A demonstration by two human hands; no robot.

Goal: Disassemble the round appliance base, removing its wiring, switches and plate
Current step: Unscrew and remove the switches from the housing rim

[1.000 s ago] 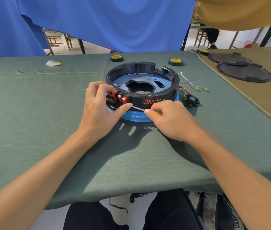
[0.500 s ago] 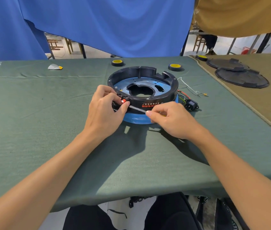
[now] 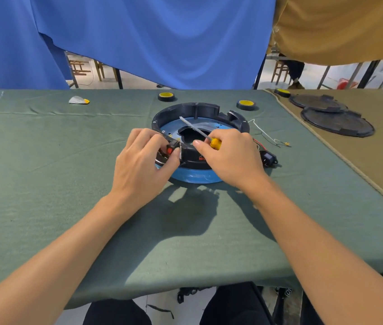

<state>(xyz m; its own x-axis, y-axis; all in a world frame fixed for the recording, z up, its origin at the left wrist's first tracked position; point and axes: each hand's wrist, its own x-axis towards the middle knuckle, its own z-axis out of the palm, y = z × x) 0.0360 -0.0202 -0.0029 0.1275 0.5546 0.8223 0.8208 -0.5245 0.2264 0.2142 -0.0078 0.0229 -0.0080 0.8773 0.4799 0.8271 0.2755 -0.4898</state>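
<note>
Two bare forearms reach forward over a green cloth-covered table [image 3: 45, 184]. Both hands meet at the near edge of a round black plastic appliance base [image 3: 185, 108], which lies flat just beyond the fingertips. The left hand [image 3: 142, 160] curls over the rim, thumb and fingers pinching a cluster of red rocker switches [image 3: 169, 150]. The right hand [image 3: 230, 158], just beside it, grips a yellow-handled screwdriver [image 3: 215, 143], whose metal shaft slants away and leftward above the blue inner plate [image 3: 171, 126]. To the right of the right hand lie loose thin wires [image 3: 264, 135] and a small black socket [image 3: 269, 158].
</note>
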